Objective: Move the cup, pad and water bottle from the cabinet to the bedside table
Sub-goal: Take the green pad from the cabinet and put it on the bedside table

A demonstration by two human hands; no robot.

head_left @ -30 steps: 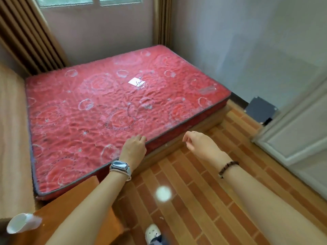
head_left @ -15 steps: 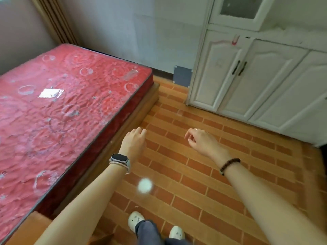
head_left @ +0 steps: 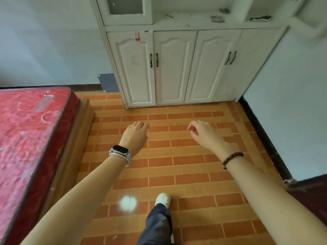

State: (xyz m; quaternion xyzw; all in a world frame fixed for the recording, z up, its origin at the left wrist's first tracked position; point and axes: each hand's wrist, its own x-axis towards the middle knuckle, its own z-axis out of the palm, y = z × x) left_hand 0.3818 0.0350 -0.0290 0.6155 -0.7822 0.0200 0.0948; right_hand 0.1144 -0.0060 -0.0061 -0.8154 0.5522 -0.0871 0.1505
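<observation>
The white cabinet [head_left: 174, 68] stands straight ahead against the wall, its four lower doors closed. On its counter lie small blurred items: a grey one [head_left: 217, 18] and a dark flat one [head_left: 260, 18]; I cannot tell what they are. My left hand [head_left: 135, 136], with a watch on the wrist, hangs over the floor with relaxed fingers and holds nothing. My right hand [head_left: 205, 133], with a bead bracelet, is held out beside it, fingers loosely curled and empty. The bedside table is out of view.
A bed with a red mattress [head_left: 26, 138] on a wooden base fills the left side. Orange brick-pattern floor [head_left: 177, 165] lies between me and the cabinet. A white wall [head_left: 292, 103] with dark skirting closes the right. My foot [head_left: 162, 199] is stepping forward.
The view has swung right from the bed to face the cabinet. Both empty hands stay held out in front, and the bedside table with the white cup has left the view.
</observation>
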